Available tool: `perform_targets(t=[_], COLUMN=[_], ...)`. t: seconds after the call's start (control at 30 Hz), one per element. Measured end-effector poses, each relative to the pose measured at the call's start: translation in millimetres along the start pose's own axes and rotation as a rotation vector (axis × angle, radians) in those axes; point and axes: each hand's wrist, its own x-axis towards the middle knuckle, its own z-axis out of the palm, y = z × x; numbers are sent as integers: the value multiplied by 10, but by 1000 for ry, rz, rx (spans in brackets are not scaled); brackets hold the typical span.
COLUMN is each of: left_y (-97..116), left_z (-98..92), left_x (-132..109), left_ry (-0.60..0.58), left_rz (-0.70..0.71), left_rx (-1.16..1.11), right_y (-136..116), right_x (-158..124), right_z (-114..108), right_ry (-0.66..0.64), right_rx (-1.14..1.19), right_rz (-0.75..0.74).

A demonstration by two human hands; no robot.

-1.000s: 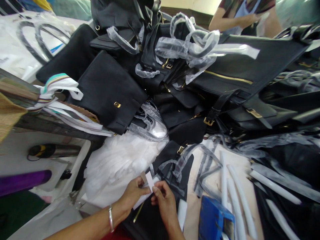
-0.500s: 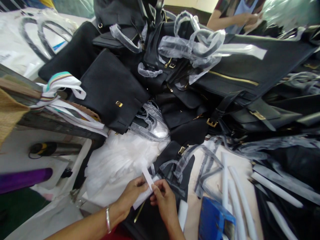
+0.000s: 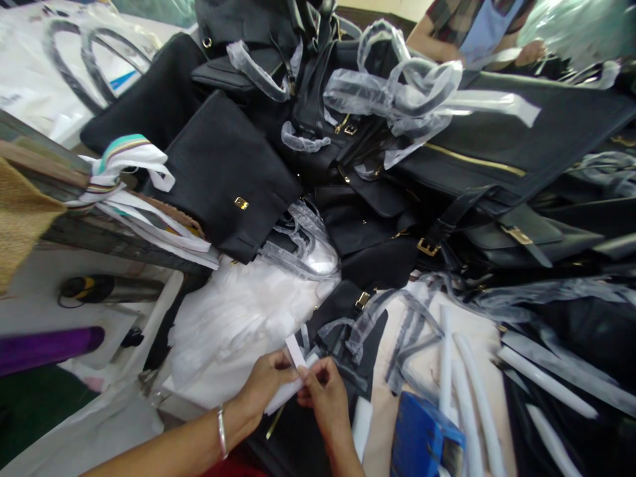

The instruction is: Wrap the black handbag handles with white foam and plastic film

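My left hand point(image 3: 265, 381) is closed, its thumb and fingers pinching a white wrapped piece point(image 3: 284, 397), perhaps a strap in soft sheeting. Close against it, my right hand point(image 3: 325, 391) pinches the lower end of a narrow white strip point(image 3: 295, 350) lying across that piece. Whether the strip is paper or tape I cannot tell. Beneath both hands lies a black bag point(image 3: 293, 444) with a gold zip. Just beyond them is another black bag point(image 3: 328, 308) with a gold buckle and plastic-wrapped handles. My fingers partly cover the wrapped piece.
A heap of white soft sheets point(image 3: 223, 318) lies left of the hands. To the right are a blue box point(image 3: 420, 430) and several white tubes point(image 3: 464, 377). Black bags point(image 3: 228, 165) pile up behind. A co-worker's arm point(image 3: 432, 43) shows at the far right. A striped ribbon point(image 3: 124, 165) is tied on a bar.
The strip's angle shifts slightly as my fingers press closer on it. The view moves a little. In the back, the co-worker's hands have moved apart, with a pale strip between them.
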Motion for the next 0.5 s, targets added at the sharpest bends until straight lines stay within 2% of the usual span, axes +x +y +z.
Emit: perform_targets(t=[0.1, 0.3, 0.5], left_y=[9, 44, -37], left_z=[-4, 8, -30], left_x=[-7, -17, 9], left_ry=[-17, -92, -78], left_rz=[-4, -15, 20], left_rx=[-22, -79, -20], right_y=[-24, -116, -96], right_x=[-57, -167, -82], right_z=[15, 26, -27], right_ry=[29, 83, -48], right_rx=[1, -141, -118], right_rz=[-41, -246, -145])
